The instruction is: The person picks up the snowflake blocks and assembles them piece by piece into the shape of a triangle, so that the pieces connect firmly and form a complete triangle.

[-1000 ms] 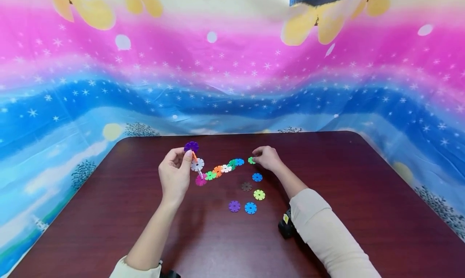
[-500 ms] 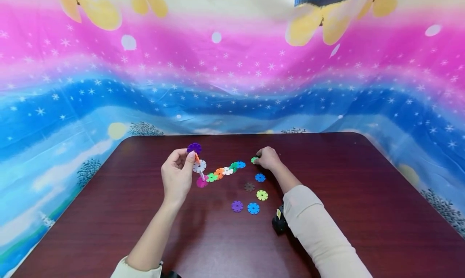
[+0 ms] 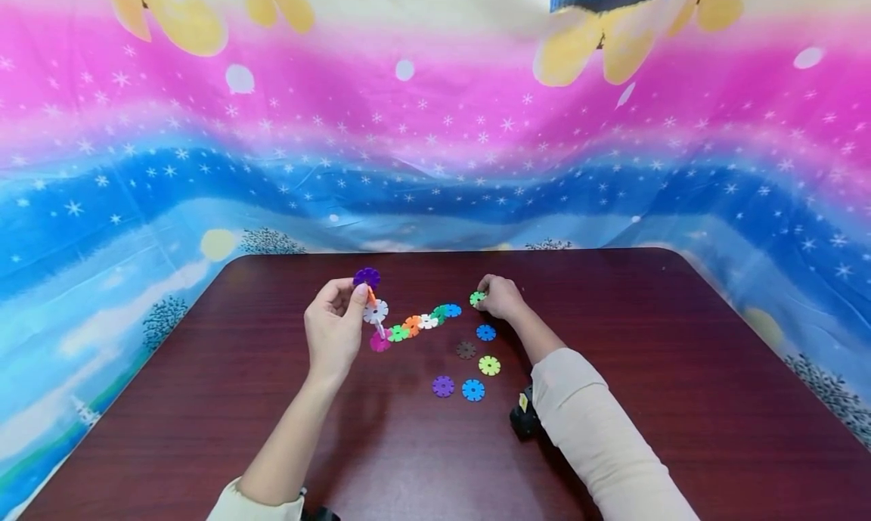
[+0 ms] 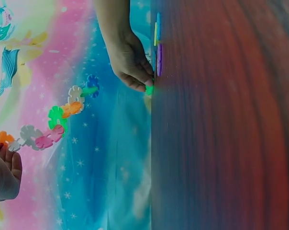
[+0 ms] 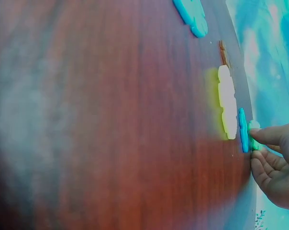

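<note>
My left hand [image 3: 333, 328] pinches one end of a chain of slotted plastic discs, near the orange disc [image 3: 370, 295] and purple disc [image 3: 366, 278]. From there the chain hangs through a white disc [image 3: 376, 311] to a magenta disc [image 3: 380, 340]. It then slants up to the right and ends in a blue disc [image 3: 451, 310]. Right of that end, my right hand [image 3: 502, 297] pinches a loose green disc [image 3: 478, 299] between thumb and fingers. In the right wrist view the green disc [image 5: 253, 134] is partly covered by the fingertips.
Several loose discs lie flat nearer me: a blue disc [image 3: 486, 333], a brown disc [image 3: 466, 350], a yellow-green disc [image 3: 489, 366], a purple disc [image 3: 443, 386] and another blue disc [image 3: 473, 390]. A patterned cloth [image 3: 435, 196] hangs behind the dark wooden table [image 3: 612, 317].
The right forearm has shifted left, and the green disc shows slightly more at the right fingertips. The left hand keeps its hold on the chain. The head view has shifted slightly.
</note>
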`<action>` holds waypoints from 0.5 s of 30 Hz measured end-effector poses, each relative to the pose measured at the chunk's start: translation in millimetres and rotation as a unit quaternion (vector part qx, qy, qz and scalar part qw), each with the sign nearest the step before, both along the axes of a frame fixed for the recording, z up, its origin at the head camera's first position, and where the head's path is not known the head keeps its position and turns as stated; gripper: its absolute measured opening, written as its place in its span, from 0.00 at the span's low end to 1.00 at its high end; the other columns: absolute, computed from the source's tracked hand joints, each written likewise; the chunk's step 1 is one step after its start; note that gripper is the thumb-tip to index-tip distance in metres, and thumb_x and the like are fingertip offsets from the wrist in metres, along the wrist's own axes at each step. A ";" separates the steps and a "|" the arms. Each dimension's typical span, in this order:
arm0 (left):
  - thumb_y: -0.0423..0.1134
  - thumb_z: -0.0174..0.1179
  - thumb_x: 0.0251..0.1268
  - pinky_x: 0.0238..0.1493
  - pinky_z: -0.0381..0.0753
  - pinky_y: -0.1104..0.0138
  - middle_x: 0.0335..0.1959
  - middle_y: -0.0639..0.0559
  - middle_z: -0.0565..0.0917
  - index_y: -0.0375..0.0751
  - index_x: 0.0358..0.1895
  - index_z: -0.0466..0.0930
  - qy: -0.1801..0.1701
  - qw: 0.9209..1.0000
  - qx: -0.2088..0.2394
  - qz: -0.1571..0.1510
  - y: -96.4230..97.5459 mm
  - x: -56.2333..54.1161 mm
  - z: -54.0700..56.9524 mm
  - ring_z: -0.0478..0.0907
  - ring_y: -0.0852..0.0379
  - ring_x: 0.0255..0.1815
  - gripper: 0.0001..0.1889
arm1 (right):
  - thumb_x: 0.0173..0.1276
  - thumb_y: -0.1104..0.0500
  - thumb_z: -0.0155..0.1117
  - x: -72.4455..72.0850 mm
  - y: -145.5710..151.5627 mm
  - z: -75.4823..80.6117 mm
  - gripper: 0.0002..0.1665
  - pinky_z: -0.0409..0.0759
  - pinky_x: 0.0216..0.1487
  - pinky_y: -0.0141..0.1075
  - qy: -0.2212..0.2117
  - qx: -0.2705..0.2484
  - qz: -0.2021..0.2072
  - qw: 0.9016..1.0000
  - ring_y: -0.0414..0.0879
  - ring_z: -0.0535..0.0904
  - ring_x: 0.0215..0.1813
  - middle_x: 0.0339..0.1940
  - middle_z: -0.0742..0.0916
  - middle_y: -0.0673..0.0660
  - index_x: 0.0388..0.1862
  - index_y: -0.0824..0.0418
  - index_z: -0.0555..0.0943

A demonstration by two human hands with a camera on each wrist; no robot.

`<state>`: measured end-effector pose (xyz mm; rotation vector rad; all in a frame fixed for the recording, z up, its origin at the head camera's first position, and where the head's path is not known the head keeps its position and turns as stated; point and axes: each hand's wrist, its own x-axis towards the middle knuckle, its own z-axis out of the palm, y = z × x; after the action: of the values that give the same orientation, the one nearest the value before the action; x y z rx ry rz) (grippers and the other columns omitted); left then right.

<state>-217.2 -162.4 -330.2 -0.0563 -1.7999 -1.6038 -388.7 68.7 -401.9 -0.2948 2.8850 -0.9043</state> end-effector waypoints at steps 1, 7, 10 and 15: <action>0.30 0.60 0.60 0.26 0.73 0.76 0.27 0.39 0.80 0.26 0.36 0.79 0.000 1.000 0.000 0.000 0.2 0.1 0.0 0.74 0.64 0.24 0.08 | 0.61 0.64 0.64 0.1 0.5 -0.5 0.13 0.74 0.41 0.40 0.000 -0.010 -0.001 1.000 0.51 0.73 0.42 0.41 0.79 0.59 0.45 0.64 0.76; 0.31 0.61 0.60 0.25 0.73 0.76 0.27 0.41 0.81 0.27 0.36 0.79 -0.005 1.000 -0.003 -0.005 1.7 -0.1 -0.1 0.74 0.63 0.24 0.08 | 0.62 0.67 0.61 2.3 4.7 -1.1 0.07 0.75 0.36 0.38 0.005 -0.055 -0.001 0.998 0.50 0.74 0.36 0.34 0.79 0.57 0.39 0.63 0.77; 0.31 0.60 0.61 0.25 0.73 0.75 0.27 0.41 0.81 0.27 0.37 0.79 -0.009 1.000 -0.003 -0.008 3.0 -0.7 -0.3 0.74 0.63 0.25 0.07 | 0.63 0.67 0.60 4.8 8.1 -0.3 0.05 0.74 0.36 0.38 0.006 -0.071 0.003 0.997 0.50 0.74 0.36 0.34 0.79 0.57 0.38 0.63 0.77; 0.31 0.60 0.61 0.26 0.73 0.75 0.27 0.39 0.81 0.27 0.37 0.79 -0.012 1.000 -0.006 -0.013 4.7 -1.3 -1.1 0.74 0.64 0.25 0.08 | 0.63 0.67 0.60 12.3 14.5 4.2 0.05 0.75 0.34 0.38 0.014 -0.115 0.014 0.993 0.50 0.75 0.34 0.33 0.79 0.58 0.39 0.64 0.76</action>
<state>-218.5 -157.7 -331.3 -0.0665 -1.8343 -1.6180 -376.5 83.2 -397.7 -0.3704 2.7954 -1.2381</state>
